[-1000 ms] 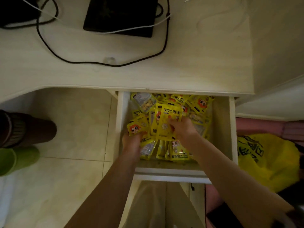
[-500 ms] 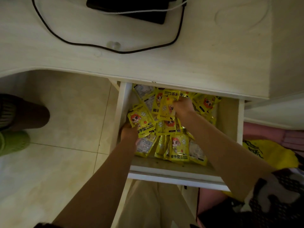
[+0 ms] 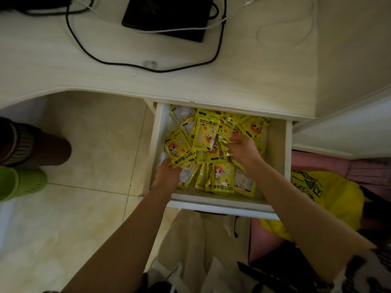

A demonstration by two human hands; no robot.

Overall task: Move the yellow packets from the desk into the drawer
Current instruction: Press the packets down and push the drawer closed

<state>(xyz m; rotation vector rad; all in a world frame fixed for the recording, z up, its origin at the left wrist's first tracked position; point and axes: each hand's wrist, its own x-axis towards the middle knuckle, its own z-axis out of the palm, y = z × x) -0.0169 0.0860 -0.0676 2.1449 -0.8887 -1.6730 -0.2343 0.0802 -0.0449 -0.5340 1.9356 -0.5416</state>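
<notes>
We see both of our arms reaching into the open drawer (image 3: 159, 132) under the counter (image 3: 243, 77), which is heaped with yellow hand-warmer packets (image 3: 224, 178) printed with a red-haired cartoon figure. Our left hand (image 3: 167, 175) is at the drawer's left side, fingers curled round the lower edge of a yellow packet (image 3: 179, 150) that stands tilted against the pile. Our right hand (image 3: 243, 150) is in the middle of the heap, its fingertips pinching a small packet (image 3: 225, 140) among the others. On the counter lie a black flat device (image 3: 167, 15), a looping black cable (image 3: 148, 67) and a white cable (image 3: 182, 30). A yellow plastic bag (image 3: 330, 199) lies right of the drawer, and a green shoe (image 3: 21, 181) rests on the tiled floor (image 3: 95, 144).
</notes>
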